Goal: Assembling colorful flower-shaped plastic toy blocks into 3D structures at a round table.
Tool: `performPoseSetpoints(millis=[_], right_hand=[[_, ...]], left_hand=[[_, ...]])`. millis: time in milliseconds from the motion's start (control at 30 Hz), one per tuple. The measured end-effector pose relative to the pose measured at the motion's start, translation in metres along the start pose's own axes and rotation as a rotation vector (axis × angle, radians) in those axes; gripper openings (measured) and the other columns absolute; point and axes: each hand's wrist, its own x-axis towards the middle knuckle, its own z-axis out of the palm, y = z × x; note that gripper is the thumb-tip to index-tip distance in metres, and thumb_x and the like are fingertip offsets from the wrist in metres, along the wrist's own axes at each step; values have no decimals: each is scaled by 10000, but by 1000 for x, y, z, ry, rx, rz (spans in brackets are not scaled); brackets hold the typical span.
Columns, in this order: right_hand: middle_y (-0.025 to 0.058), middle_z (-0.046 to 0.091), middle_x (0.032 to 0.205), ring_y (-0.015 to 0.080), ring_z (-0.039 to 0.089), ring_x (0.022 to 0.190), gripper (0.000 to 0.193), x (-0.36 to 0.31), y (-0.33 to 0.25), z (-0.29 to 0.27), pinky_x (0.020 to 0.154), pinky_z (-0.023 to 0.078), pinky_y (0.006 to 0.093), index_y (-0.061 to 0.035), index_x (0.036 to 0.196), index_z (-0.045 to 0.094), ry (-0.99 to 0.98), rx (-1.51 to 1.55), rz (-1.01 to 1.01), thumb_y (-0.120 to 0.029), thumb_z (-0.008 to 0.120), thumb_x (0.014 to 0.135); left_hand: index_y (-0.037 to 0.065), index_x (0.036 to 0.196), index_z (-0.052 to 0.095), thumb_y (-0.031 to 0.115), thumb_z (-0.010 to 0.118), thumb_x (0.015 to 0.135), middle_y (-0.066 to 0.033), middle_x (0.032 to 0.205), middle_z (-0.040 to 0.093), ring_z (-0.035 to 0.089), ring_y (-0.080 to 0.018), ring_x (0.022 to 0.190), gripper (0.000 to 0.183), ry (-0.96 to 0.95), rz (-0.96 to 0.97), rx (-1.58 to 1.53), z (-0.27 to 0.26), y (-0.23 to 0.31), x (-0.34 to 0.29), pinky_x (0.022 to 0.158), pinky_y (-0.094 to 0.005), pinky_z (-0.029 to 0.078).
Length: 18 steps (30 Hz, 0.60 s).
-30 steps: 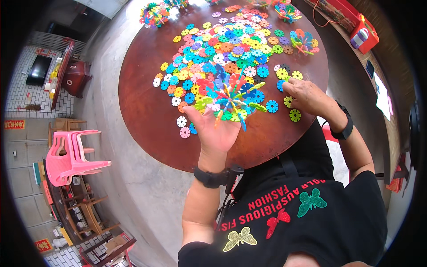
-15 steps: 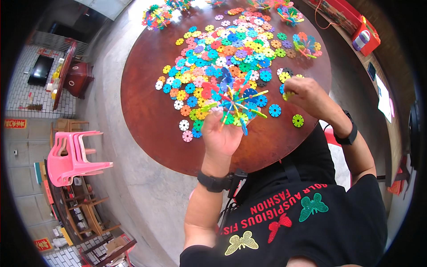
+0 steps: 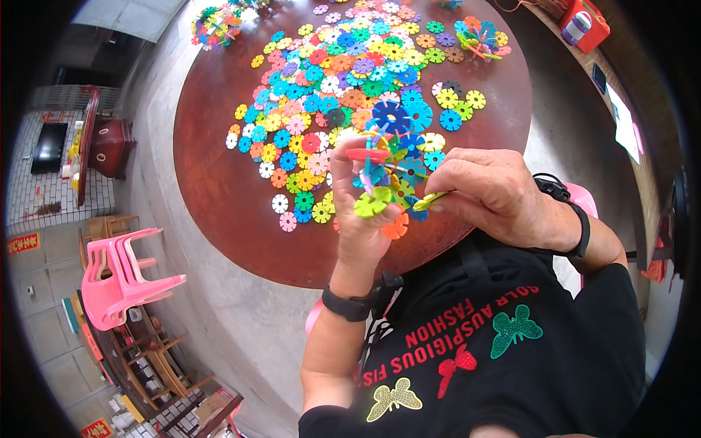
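Note:
My left hand [image 3: 361, 232] is closed around a ball-like cluster of interlocking plastic discs [image 3: 377, 174], in blue, red, green and yellow. The cluster is held up above the near part of the table. Between the thumb and fingers of my right hand [image 3: 500, 191] is a yellow-green notched disc [image 3: 431, 200]. It sits close against the right side of the cluster; whether its slot is engaged I cannot tell. Many loose notched discs [image 3: 314, 117] in mixed colours lie spread over the table beyond my hands.
The round brown table [image 3: 226, 212] spans the middle of the view. Finished-looking disc clusters, one at the far left [image 3: 215, 28] and one at the far right [image 3: 480, 38], stand on it. Stacked pink plastic chairs [image 3: 109, 281] are at left. A red container [image 3: 585, 28] stands at far right.
My right hand has come in from the right, carrying the yellow-green disc to the cluster. The cluster has been turned in my left hand. The view has shifted slightly.

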Motion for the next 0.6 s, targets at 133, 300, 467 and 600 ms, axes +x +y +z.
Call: performPoseSetpoints(millis=[133,300,467,600], right_hand=[[125,563,761,326,599,727,146,-1,-1,4,612,473,383,-20,883,545,6,-15,3,-32,652,784],[129,557,751,330,595,724,149,-1,0,5,607,472,386,-18,876,542,9,-36,-1,-40,656,783],[129,554,745,330,592,727,142,0,-2,4,610,471,388,-21,874,538,-3,-25,16,-50,652,794],[128,557,747,328,594,727,136,-1,-1,5,609,469,387,-26,871,539,-7,-12,19,-51,651,797]], left_hand=[[117,1309,381,323,915,543,-43,1227,480,495,-175,1139,955,-15,47,54,4,3,1,943,-337,457],[117,1370,326,469,857,586,-36,1286,453,458,-185,1203,1010,-50,61,120,-3,2,0,1007,-374,414],[123,1402,301,579,819,590,-19,1307,440,441,-195,1238,1066,-83,47,202,0,3,0,1046,-394,389],[95,1309,363,535,888,440,-69,1233,475,519,-180,1126,1107,-40,17,130,7,4,1,938,-346,484]])
